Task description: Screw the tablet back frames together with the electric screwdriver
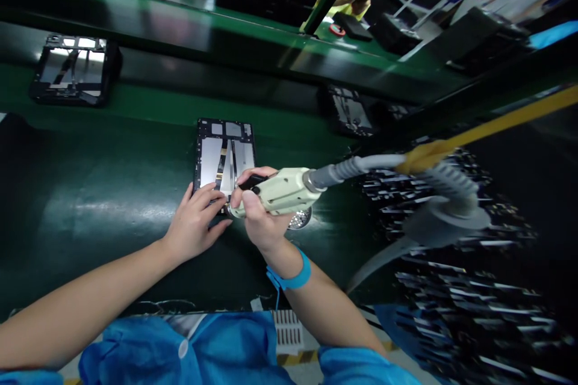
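A tablet-like device with its inside exposed point(208, 155) lies on the green work surface, showing silver panels, ribbon cables and a black frame. My left hand point(195, 220) rests at its near left edge, fingers bent over the near end, the thumb stretched toward the tool tip. In my right hand point(264, 222) is a pale green electric screwdriver point(289, 189), held almost level with its tip end at the near edge of the device. My fingers wrap round its body. The tip itself is hidden by my hands. Partly behind my right wrist sits a round metal dish point(300, 218) with small shiny pieces.
Similar opened devices lie at the far left point(72, 69) and far right point(350, 111). A grey cable point(379, 162), tied to a yellow strap point(510, 117), runs from the screwdriver. Racks of dark parts point(487, 313) stand at right. Other people's hands show beyond the bench.
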### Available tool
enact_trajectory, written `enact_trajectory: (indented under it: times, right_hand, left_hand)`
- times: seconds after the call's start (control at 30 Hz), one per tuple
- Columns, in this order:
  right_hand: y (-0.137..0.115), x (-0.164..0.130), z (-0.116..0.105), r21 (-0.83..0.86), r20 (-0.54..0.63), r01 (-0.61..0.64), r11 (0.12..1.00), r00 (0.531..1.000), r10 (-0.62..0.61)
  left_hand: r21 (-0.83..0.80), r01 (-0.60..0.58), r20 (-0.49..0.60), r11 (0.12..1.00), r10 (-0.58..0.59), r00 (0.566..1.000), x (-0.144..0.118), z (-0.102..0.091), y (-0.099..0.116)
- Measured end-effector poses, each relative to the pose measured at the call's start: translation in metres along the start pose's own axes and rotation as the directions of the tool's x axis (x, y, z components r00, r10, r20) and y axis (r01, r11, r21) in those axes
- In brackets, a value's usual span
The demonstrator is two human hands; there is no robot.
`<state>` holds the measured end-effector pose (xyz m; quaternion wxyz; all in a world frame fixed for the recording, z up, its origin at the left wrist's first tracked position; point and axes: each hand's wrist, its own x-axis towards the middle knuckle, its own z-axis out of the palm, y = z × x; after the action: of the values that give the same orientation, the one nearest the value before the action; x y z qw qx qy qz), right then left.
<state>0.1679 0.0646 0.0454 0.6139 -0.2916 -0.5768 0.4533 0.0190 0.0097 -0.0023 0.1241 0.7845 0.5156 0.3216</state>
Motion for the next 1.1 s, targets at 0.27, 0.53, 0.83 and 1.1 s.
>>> enact_trajectory:
  times: [0.27, 0.53, 0.83, 1.1]
  right_hand:
    - [-0.017, -0.004, -0.004, -0.018, 0.099, 0.020, 1.000, 0.995, -0.019]
    - [-0.026, 0.010, -0.013, 0.056, -0.065, 0.091, 0.994, 0.994, -0.087]
    - [-0.012, -0.002, -0.015, 0.039, -0.028, 0.056, 0.998, 0.998, -0.055]
    - [-0.011, -0.004, -0.016, 0.052, -0.030, 0.076, 0.996, 0.997, -0.074]
  left_hand:
    - [-0.004, 0.004, 0.033, 1.000, -0.003, 0.999, 0.000, 0.001, -0.002]
    - [-0.012, 0.020, 0.039, 1.000, -0.019, 0.999, 0.001, 0.002, -0.004]
    - [-0.039, 0.013, 0.010, 0.999, -0.013, 1.000, 0.001, 0.000, -0.006]
    - [0.058, -0.143, -0.073, 0.988, 0.147, 0.986, 0.006, 0.000, -0.006]
